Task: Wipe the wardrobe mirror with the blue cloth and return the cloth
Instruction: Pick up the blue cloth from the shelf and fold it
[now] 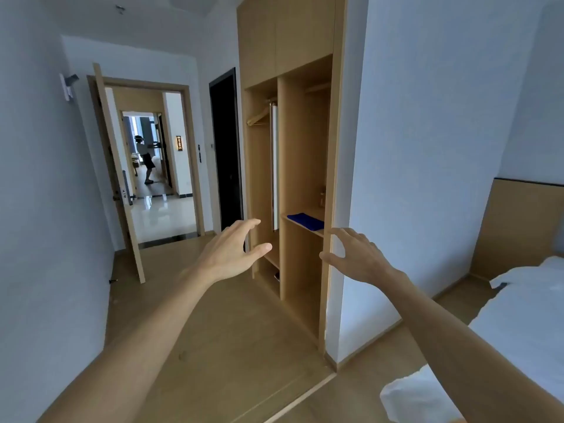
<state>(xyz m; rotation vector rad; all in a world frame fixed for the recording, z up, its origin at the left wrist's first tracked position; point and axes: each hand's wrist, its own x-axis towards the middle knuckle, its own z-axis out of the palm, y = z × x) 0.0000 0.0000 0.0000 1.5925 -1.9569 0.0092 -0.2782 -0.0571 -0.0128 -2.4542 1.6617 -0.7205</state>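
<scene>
At frame centre, cloth [305,221] lies folded on the wardrobe [305,166] shelf [317,232], right bay. Left hand [233,250] and right hand [355,256] hover short of it, both grips half-spread, empty. Mirror [275,166] seems edge-on in the left bay; hard to confirm. Judgement: reach over the shelf lip, pinch the whole fold so it lifts as one. Count: one cloth, two hands, two bays.

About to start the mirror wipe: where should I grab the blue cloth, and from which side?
Probably pinch the blue cloth at its front edge, coming straight in from the open front of the shelf. It lies flat and folded there, with walls beside and behind.
</scene>
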